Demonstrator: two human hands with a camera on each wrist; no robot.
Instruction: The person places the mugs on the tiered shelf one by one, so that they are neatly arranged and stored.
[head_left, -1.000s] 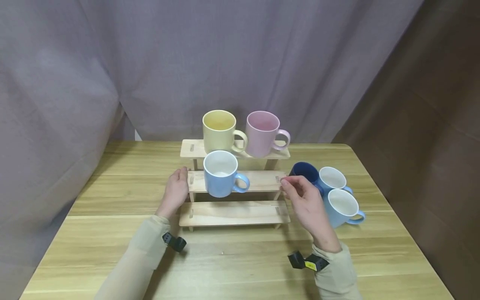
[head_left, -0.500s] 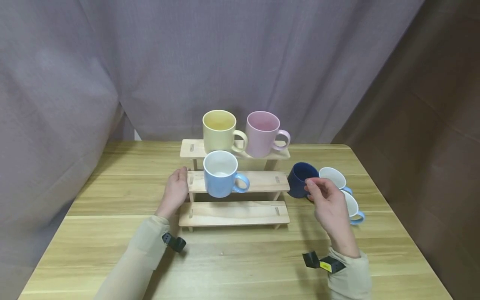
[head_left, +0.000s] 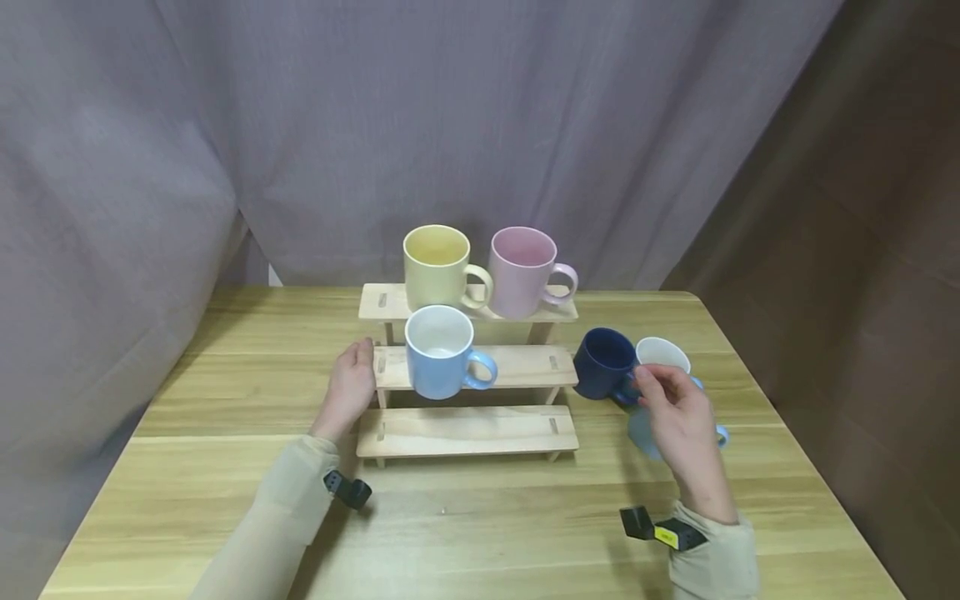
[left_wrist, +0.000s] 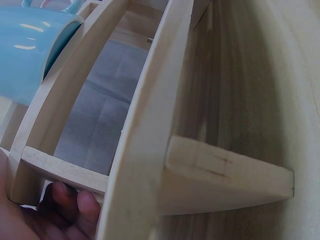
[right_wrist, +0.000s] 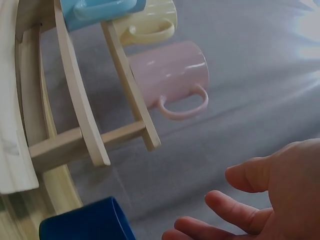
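Observation:
A three-tier wooden rack (head_left: 465,432) stands on the table. My left hand (head_left: 351,387) grips the left end of its middle tier; in the left wrist view, curled fingers (left_wrist: 88,205) reach around the side piece. A light blue mug (head_left: 433,372) sits on the middle tier. Above it, a yellow mug (head_left: 431,282) and a pink mug (head_left: 517,287) occupy the top tier. To the right, my right hand (head_left: 686,425) hovers with loosely bent, parted fingers, holding nothing. It partly covers two light blue mugs, the rear one (head_left: 660,352) and the front one (head_left: 642,433). Beside them is a dark blue mug (head_left: 597,377).
The wood-grain table (head_left: 480,533) extends around the rack. A grey curtain (head_left: 480,125) hangs close behind it, and a darker brown cloth (head_left: 847,275) borders the right side. The lowest tier bears no mug.
My right hand has moved right, from the middle tier's right end past the dark blue mug to over the light blue mugs. My left hand has stayed on the rack.

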